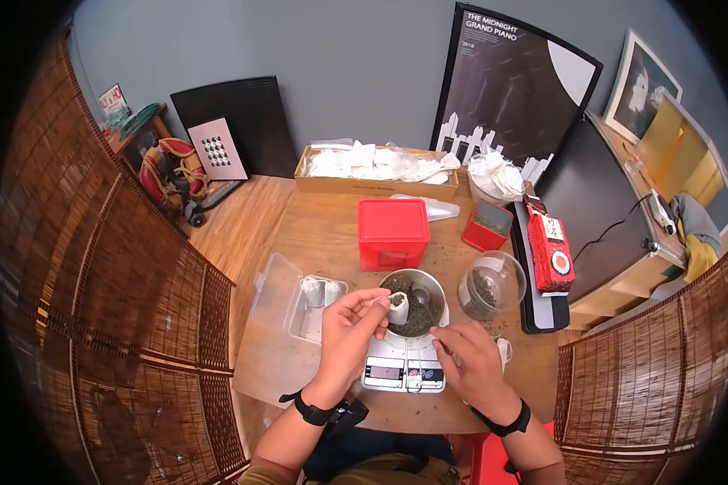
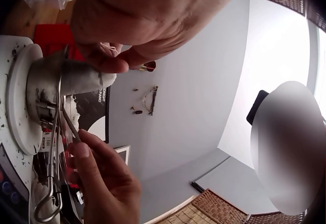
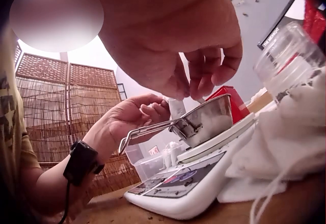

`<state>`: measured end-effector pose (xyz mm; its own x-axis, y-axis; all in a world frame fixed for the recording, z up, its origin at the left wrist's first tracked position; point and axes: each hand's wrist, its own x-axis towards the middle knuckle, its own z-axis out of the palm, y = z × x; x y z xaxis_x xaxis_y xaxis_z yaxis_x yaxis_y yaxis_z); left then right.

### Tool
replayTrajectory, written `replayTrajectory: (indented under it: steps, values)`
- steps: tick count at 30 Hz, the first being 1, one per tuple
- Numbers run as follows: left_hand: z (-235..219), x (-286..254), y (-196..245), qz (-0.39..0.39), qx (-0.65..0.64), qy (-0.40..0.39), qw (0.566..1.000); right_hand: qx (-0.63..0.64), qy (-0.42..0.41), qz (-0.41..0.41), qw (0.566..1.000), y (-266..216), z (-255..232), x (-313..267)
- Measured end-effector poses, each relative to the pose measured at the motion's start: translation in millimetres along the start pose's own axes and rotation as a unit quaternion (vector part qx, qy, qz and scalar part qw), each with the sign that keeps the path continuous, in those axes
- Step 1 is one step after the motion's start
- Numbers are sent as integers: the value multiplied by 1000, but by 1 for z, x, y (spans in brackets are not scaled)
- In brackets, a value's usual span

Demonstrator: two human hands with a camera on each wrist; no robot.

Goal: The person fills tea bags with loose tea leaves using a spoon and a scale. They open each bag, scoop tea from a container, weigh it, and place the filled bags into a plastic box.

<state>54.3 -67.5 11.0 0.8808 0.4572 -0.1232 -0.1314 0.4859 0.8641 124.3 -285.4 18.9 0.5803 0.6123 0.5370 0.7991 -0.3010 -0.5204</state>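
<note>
In the head view my left hand [image 1: 346, 331] pinches the rim of a small white drawstring bag [image 1: 399, 314] with dark dried leaves at its mouth. The bag is held over a steel pan [image 1: 438, 301] of dried leaves [image 1: 416, 325], which stands on a white digital scale [image 1: 403, 386]. My right hand [image 1: 476, 360] is at the pan's near right edge. Between its thumb and fingers it pinches the handle of a metal spoon [image 2: 70, 121], seen in the left wrist view, which slants into the pan. The pan's wire handle [image 3: 145, 129] points toward me.
Left of the scale is an open clear box [image 1: 303, 327] with filled white bags. A closed red tin [image 1: 392, 226], an open red tin [image 1: 485, 236] and a clear tub [image 1: 505, 295] of leaves stand behind and right. White bags fill a cardboard box [image 1: 364, 187] at the back.
</note>
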Motion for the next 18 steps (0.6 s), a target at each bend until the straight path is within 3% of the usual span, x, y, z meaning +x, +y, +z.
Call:
replayTrajectory:
  steps: [2, 9, 11, 14, 18]
  values:
    - [0, 0, 0, 2, -1, 3, 1000, -24, -48, 2, 999, -6, -7, 3]
    - [2, -3, 0, 4, -2, 1, 1000, -18, -29, 13, 999, -26, -19, 21]
    - [1, -4, -1, 48, 70, -31, 996, 24, 7, -6, 1000, -24, -10, 30]
    - [2, -4, 3, 102, 141, -22, 985, 56, -4, 11, 998, -24, -1, 42]
    - [1, -6, 5, 129, 154, -39, 979, 101, -14, 31, 994, -32, 1, 51]
